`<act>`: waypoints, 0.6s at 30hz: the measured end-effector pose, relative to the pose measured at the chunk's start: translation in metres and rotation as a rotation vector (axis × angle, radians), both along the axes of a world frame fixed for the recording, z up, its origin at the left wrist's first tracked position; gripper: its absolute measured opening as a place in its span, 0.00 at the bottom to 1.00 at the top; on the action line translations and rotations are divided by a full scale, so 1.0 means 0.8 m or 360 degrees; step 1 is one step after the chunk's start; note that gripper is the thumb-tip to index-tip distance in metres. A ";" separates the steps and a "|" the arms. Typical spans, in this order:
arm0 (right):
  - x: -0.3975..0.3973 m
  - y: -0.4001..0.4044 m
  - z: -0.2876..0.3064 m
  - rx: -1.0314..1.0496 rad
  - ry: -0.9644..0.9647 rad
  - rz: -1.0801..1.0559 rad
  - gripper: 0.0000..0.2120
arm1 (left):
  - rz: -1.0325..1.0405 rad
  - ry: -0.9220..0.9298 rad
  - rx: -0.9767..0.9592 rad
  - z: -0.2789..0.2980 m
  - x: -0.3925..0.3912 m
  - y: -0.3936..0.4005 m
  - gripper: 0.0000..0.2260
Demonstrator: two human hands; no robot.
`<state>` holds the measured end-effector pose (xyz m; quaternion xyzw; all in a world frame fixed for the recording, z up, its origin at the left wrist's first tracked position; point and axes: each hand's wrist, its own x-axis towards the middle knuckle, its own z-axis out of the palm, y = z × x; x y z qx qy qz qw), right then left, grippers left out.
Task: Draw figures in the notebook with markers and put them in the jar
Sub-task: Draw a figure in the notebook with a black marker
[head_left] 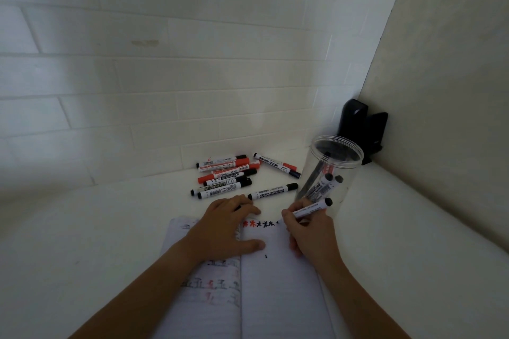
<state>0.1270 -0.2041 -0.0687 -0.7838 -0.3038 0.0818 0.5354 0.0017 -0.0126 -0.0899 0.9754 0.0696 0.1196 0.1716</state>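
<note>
An open lined notebook (275, 283) lies on the white surface in front of me. Small red and black figures (259, 224) run along the top of its right page. My left hand (225, 228) lies flat across the top of the left page and seems to hold a small black cap under its fingertips. My right hand (311, 228) grips a black whiteboard marker (314, 208), tip down at the right page's top. A clear plastic jar (330, 170) stands just behind my right hand with several markers inside.
A pile of red and black markers (225, 173) lies against the tiled wall behind the notebook. One black marker (272, 191) lies alone near my left fingertips, another (276, 164) lies beside the jar. A black object (360, 129) sits in the corner.
</note>
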 end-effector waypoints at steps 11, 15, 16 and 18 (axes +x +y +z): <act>-0.001 0.001 -0.001 -0.0007 0.0040 -0.0025 0.09 | 0.0004 -0.0016 -0.0001 -0.003 0.001 0.001 0.33; -0.001 0.001 0.000 -0.0007 0.0031 -0.0047 0.09 | 0.0003 -0.0029 -0.0026 -0.004 0.001 0.001 0.33; -0.001 0.000 0.000 -0.0009 0.0029 -0.0042 0.10 | 0.0004 -0.0025 -0.0021 -0.004 0.001 0.001 0.34; 0.000 0.001 0.001 0.0002 0.0037 -0.0023 0.10 | 0.0004 -0.0021 -0.0007 -0.003 0.001 0.001 0.34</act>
